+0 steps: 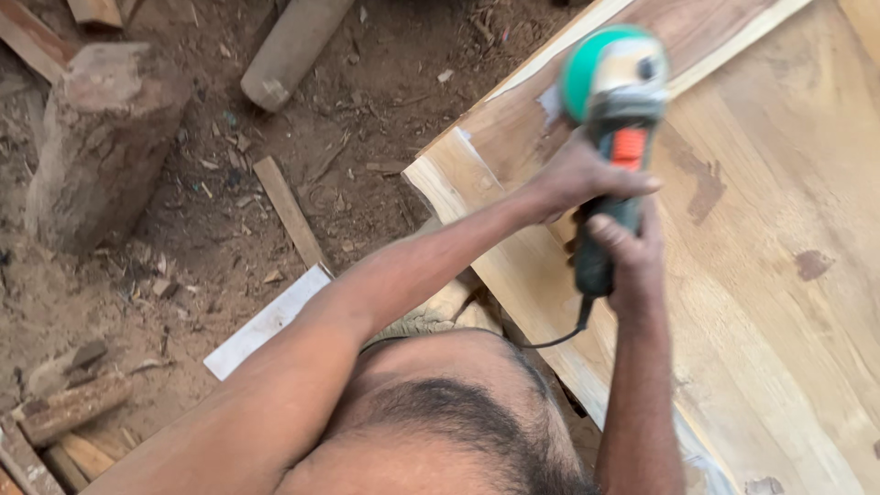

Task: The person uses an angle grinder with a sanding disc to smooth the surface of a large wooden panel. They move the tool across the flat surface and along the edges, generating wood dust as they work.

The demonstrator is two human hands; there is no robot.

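A green and grey angle grinder (616, 101) with an orange switch hangs over a large pale wooden slab (779, 275). My left hand (577, 179) grips the grinder's body just below the head. Lower down, my right hand (628, 261) is closed around the dark rear handle. A black cable (550, 341) trails from the handle end towards my body. The grinder's head sits near the slab's upper left edge, blurred. Its disc is hidden underneath.
Dirt ground with wood chips lies to the left. A thick log stump (105, 137) stands at upper left, a round log (293, 46) at top centre. A thin wooden strip (289, 211), a white board (266, 321) and several offcuts (64, 412) lie about.
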